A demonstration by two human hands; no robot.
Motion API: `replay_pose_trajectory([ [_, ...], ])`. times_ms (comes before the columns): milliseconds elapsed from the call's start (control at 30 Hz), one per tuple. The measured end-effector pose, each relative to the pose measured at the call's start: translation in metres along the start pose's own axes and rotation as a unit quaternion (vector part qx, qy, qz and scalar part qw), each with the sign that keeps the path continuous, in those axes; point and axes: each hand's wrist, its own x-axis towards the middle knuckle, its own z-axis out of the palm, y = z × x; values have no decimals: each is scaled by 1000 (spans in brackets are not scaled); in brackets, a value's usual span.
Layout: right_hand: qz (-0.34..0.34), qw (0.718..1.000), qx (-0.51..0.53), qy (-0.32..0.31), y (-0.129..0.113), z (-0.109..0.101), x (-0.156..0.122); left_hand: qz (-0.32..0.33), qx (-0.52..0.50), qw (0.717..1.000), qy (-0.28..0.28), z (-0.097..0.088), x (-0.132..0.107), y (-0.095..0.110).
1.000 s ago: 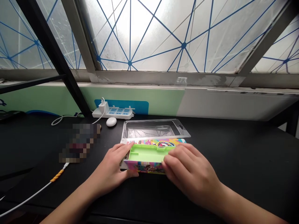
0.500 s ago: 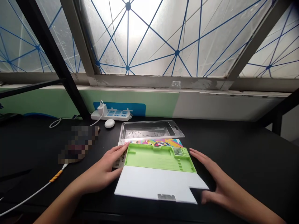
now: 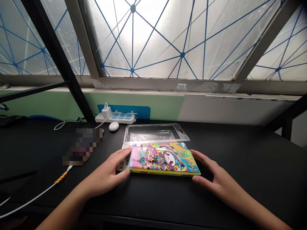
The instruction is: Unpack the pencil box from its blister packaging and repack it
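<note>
1. Pink-and-yellow cartoon-printed pencil box (image 3: 164,159) lies flat and shut on the black desk (image 3: 240,153), at the centre of the view, with its long side toward the person and a lime-green edge along the near side.
2. A printed backing card (image 3: 122,165) lies beneath it and shows past the box's left end and far edge. At 12 o'clock, a clear plastic blister shell (image 3: 153,133) rests just beyond the card.
3. The left hand (image 3: 103,172) is open, its fingers nearly flat and together. Its fingertips and thumb reach the box's left end, with no clear grip.
4. The right hand (image 3: 216,179) is open wider, curved around the box's right end with the thumb on the near side. Whether it touches or only sits just beside the box, I cannot tell.
5. As things lie, the lid is closed and the box sits on the card. It is outside the shell, which is not fitted over it.
6. At 11 o'clock stand a white power strip (image 3: 115,117) and a round white case (image 3: 113,126). A blurred object (image 3: 81,147) lies at 9 o'clock, and a white cable (image 3: 40,191) runs toward 8 o'clock.
</note>
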Motion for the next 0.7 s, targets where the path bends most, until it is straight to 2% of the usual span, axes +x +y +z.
replay_pose_trajectory([
  [67,-16,998,-54,17,3,7,1,34,47,998,34,7,-1,0],
  [133,-25,997,-65,29,6,12,1,68,81,992,64,13,-3,-1],
  [233,-31,999,4,26,6,13,1,128,103,978,127,15,-4,-1],
  [367,-48,991,110,63,-6,0,20,215,128,934,257,0,13,13],
  [400,-55,988,127,73,-11,-5,32,209,123,929,279,-6,23,18],
  [467,-71,981,161,79,-21,-12,61,182,107,934,290,-17,45,25],
  [533,-85,974,193,87,-26,-15,93,139,80,940,300,-22,67,23],
  [633,-90,969,217,73,-24,-4,126,60,17,955,291,-16,88,7],
  [700,-89,973,207,57,-18,8,134,14,-4,963,268,-8,90,-7],
])
